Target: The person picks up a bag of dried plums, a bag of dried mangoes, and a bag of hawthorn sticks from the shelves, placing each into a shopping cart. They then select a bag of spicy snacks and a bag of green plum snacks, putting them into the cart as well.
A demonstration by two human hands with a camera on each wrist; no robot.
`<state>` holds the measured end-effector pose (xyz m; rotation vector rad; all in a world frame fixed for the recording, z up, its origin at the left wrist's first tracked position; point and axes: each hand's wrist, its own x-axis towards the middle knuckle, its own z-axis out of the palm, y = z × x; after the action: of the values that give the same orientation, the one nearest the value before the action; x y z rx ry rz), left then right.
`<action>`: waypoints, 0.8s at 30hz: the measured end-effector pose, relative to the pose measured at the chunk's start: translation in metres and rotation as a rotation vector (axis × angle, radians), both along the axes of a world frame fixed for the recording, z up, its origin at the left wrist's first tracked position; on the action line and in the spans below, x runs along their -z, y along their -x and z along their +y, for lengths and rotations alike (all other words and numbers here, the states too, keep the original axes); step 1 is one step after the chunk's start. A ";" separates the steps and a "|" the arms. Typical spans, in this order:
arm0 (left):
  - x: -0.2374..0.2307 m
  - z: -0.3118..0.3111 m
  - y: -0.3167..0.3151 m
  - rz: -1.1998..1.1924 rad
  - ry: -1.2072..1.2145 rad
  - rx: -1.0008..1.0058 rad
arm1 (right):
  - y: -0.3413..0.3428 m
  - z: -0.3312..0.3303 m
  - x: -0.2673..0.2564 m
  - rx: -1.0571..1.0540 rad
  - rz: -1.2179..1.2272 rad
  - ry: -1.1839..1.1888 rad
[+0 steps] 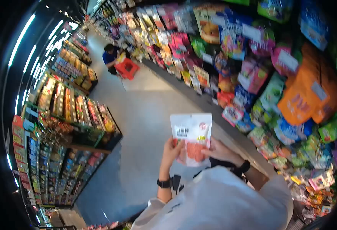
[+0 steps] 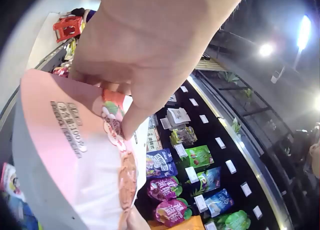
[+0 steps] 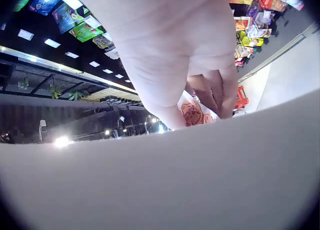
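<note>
A white snack pouch with a reddish lower part and dark printed characters is held upright in front of the body. My left hand grips its left edge, thumb on the front face. On the opposite edge, my right hand pinches the pouch, thumb across its lower front. The left wrist view shows the side of the pouch close up, with the left thumb pressed on its printed face. From the right wrist, only a small printed patch of the pouch shows past the fingers; something pale and blurred covers the lower half.
Hanging snack bags, including a large orange bag, fill the rack on the right. Stocked shelves line the left of the grey aisle floor. Farther along, a person is low beside a red stool.
</note>
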<state>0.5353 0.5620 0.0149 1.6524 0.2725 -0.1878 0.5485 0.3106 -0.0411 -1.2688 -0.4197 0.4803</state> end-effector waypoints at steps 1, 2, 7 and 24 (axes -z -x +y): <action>0.001 0.001 -0.025 -0.023 -0.064 0.013 | -0.022 0.005 -0.016 0.029 -0.067 0.081; 0.001 0.003 -0.043 -0.033 -0.127 0.021 | -0.043 0.008 -0.024 -0.019 -0.052 0.110; -0.002 -0.002 -0.124 -0.374 -0.140 0.047 | -0.143 0.028 -0.037 -0.165 -0.054 0.280; -0.012 0.185 -0.409 -0.391 0.046 0.178 | -0.364 0.220 -0.062 0.021 -0.221 0.309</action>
<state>0.9448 0.7466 0.0267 1.6286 -0.1744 -0.0020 0.9127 0.5305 0.0212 -1.6319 -0.5316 0.3979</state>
